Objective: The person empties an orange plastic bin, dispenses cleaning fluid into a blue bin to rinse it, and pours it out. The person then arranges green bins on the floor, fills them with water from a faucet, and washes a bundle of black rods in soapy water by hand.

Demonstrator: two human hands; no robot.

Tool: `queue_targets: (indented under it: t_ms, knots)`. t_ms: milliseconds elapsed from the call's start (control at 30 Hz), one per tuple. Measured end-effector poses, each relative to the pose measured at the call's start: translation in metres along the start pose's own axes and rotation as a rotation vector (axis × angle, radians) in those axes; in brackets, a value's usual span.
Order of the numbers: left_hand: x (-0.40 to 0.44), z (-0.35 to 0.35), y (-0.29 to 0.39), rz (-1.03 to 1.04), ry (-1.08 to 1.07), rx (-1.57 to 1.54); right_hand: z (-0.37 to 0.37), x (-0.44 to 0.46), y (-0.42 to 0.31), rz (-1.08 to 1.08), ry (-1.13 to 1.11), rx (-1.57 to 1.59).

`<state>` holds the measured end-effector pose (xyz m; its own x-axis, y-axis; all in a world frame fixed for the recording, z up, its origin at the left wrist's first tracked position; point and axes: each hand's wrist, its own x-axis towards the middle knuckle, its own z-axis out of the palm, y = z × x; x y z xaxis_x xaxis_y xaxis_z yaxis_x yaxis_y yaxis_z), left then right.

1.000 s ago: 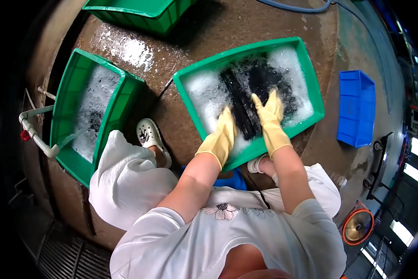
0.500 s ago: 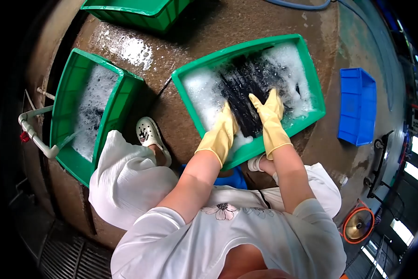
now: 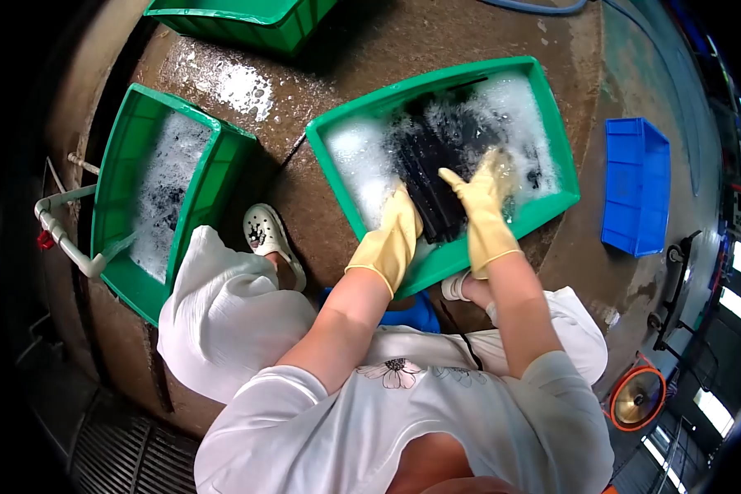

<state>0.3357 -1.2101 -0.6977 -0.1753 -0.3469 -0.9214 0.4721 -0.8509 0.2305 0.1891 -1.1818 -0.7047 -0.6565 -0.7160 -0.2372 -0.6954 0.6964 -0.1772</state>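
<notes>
Both my hands wear yellow rubber gloves and work in a green tub (image 3: 543,107) of foamy water. Long, flat black strips (image 3: 430,185) lie side by side in the foam, their exact kind unclear. At the near left end of the strips is my left hand (image 3: 397,226), touching their edge, its fingertips hidden by foam and strips. My right hand (image 3: 481,202) rests at the right of the strips, thumb stretched away from the fingers and fingertips blurred in the suds. I see nothing held in it.
To the left, a white pipe (image 3: 78,262) runs water into another green tub (image 3: 111,198) with suds. A third green tub (image 3: 238,20) stands at the back. A blue crate (image 3: 626,189) sits on the right. My clog (image 3: 265,235) is on the wet floor (image 3: 321,53).
My right hand has shifted slightly right in the foam, and its fingers look more spread. More of the black strips shows between my hands. My left hand has barely moved.
</notes>
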Motion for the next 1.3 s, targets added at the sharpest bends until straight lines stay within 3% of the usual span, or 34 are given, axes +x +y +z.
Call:
queue_targets:
  t_ms: [67, 100, 167, 200, 233, 267, 300, 333, 367, 433, 500, 533, 567, 700, 767, 800, 833, 967, 1033, 1067, 1100, 1200, 1300]
  knots:
    - [0.012, -0.007, -0.005, 0.043, 0.036, -0.059, -0.016, 0.013, 0.016, -0.089, 0.006, 0.198]
    - [0.019, -0.008, -0.011, 0.059, 0.052, -0.094, -0.026, 0.009, 0.013, 0.033, -0.07, 0.418]
    - [0.026, -0.012, -0.022, 0.073, 0.062, -0.138, -0.014, -0.002, 0.011, 0.096, -0.054, 0.552]
    - [0.027, -0.019, -0.028, 0.156, -0.23, 0.02, 0.0, -0.003, 0.019, 0.111, -0.204, 0.793]
    - [0.029, -0.026, -0.033, 0.24, -0.521, 0.179, 0.011, 0.0, 0.026, 0.084, -0.26, 0.722]
    - [0.036, -0.039, -0.035, 0.256, -0.72, 0.264, 0.013, -0.012, 0.034, -0.07, -0.341, 0.918]
    - [0.016, -0.037, -0.025, 0.162, -0.779, 0.204, 0.012, -0.026, 0.039, -0.227, -0.425, 1.113]
    - [0.004, -0.035, -0.013, 0.086, -0.723, 0.308, 0.005, -0.022, 0.028, -0.04, -0.596, 1.03]
    - [-0.005, -0.033, -0.003, 0.011, -0.664, 0.41, 0.015, -0.027, 0.039, -0.151, -0.623, 1.077]
    - [-0.022, -0.031, 0.008, -0.048, -0.634, 0.409, -0.034, -0.044, 0.003, -0.145, -0.682, 0.733]
    - [-0.043, -0.027, 0.016, -0.092, -0.614, 0.337, -0.025, -0.039, 0.014, -0.227, -0.801, 0.97]
    - [-0.056, -0.025, 0.016, -0.12, -0.592, 0.293, -0.016, -0.031, 0.016, 0.072, -0.828, 1.196]
    - [-0.066, -0.021, 0.016, -0.149, -0.563, 0.231, -0.012, -0.022, 0.021, 0.372, -1.017, 1.45]
    - [-0.046, -0.004, -0.016, -0.239, -0.502, 0.022, -0.051, -0.017, 0.015, 0.403, -1.158, 1.32]
    - [-0.079, 0.009, -0.011, -0.385, -0.414, -0.11, -0.072, -0.009, 0.02, 0.575, -1.213, 1.227]
    - [-0.082, 0.009, -0.017, -0.535, -0.477, -0.262, -0.103, -0.021, 0.008, 0.53, -1.091, 1.17]
    - [-0.097, 0.014, -0.016, -0.588, -0.412, -0.297, -0.126, -0.035, -0.006, 0.548, -0.983, 1.077]
    - [-0.13, 0.006, -0.028, -0.603, -0.515, -0.22, -0.165, -0.058, -0.004, 0.712, -1.139, 1.071]
    - [-0.14, -0.002, -0.032, -0.574, -0.529, -0.14, -0.186, -0.084, -0.015, 0.703, -1.215, 1.085]
    - [-0.144, -0.008, -0.028, -0.726, -0.524, -0.23, -0.179, -0.089, 0.0, 0.352, -0.856, 0.834]
    - [-0.148, -0.015, -0.027, -0.718, -0.528, -0.241, -0.179, -0.087, 0.007, 0.451, -1.084, 0.992]
    - [-0.157, -0.033, -0.023, -0.618, -0.785, -0.19, -0.19, -0.108, -0.004, 0.372, -1.22, 1.076]
    - [-0.16, -0.045, -0.014, -0.352, -0.929, -0.191, -0.197, -0.123, -0.034, 0.176, -1.141, 1.033]
